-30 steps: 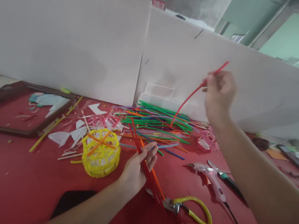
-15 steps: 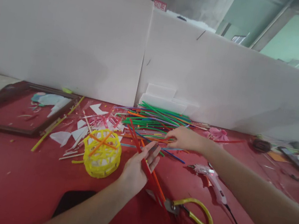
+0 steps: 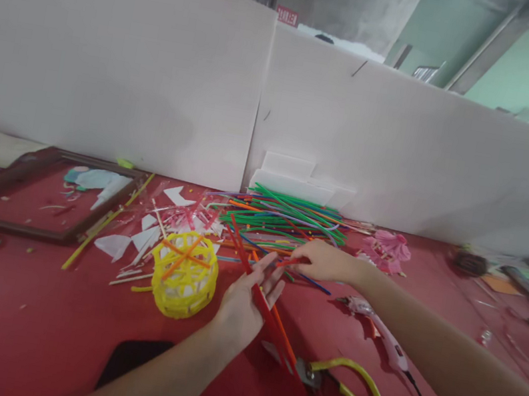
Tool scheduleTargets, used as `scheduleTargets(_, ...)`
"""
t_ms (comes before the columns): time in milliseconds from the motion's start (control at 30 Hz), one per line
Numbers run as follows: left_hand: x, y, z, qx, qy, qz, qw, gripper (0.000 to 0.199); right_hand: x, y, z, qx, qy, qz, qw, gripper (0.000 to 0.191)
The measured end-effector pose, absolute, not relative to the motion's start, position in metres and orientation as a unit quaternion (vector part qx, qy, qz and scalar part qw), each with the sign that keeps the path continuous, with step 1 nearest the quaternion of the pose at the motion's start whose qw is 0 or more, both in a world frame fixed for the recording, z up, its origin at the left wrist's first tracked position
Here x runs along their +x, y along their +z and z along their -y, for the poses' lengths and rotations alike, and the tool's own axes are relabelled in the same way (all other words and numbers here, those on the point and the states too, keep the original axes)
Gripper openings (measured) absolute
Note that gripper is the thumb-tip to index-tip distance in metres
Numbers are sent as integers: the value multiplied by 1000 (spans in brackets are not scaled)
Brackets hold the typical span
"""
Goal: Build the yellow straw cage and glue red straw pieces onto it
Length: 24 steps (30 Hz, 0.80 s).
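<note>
Several red pipe cleaners [image 3: 239, 242] lie slanting across the palm of my left hand [image 3: 247, 300], whose thumb and fingers curl loosely around them. Close by on the right, my right hand [image 3: 322, 260] pinches a red pipe cleaner [image 3: 288, 262] by the left hand's fingertips. An orange pipe cleaner [image 3: 285, 333] lies beneath the red ones and runs down to the scissors [image 3: 311, 373], which have one yellow and one red handle. Left of my hands stands a round yellow openwork basket [image 3: 183, 286] with two crossed orange pieces on top.
Behind my hands lies a pile of mostly green pipe cleaners [image 3: 287, 212]. A pink glue gun [image 3: 385, 340] with a black cord rests at right. White scraps [image 3: 114, 246], a brown frame [image 3: 6, 227] and a black object [image 3: 129, 354] lie left. White boards [image 3: 138, 69] wall the back.
My right hand has come slightly down and closer to my left. The red piece that stuck out right of my right wrist no longer shows there. The view has shifted a little.
</note>
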State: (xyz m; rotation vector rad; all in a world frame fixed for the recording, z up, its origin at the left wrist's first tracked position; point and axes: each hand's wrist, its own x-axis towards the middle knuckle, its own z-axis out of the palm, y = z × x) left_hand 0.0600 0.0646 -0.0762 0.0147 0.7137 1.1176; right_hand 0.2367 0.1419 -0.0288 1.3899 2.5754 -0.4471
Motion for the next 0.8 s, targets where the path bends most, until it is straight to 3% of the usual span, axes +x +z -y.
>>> scheduleTargets(233, 58, -84, -65, 16, 520, -314, 794, 26, 237, -41, -152, 581, -51, -807, 96, 24)
scheduleTargets(433, 59, -85, -64, 13, 517, -329, 790, 27, 226, -33, -149, 607, -37, -793, 24, 33)
scheduleTargets(533, 59, -84, -63, 1, 517, -331, 790, 25, 212, -20, -145, 600, -64, -797, -25, 26)
scheduleTargets(700, 59, -82, -62, 15, 484, -300, 822, 24, 188, 1, -138, 618, -199, -756, -82, 41)
scheduleTargets(800, 59, -80, -60, 28, 458, -294, 839, 24, 179, 0, -138, 627, -282, -718, -107, 40)
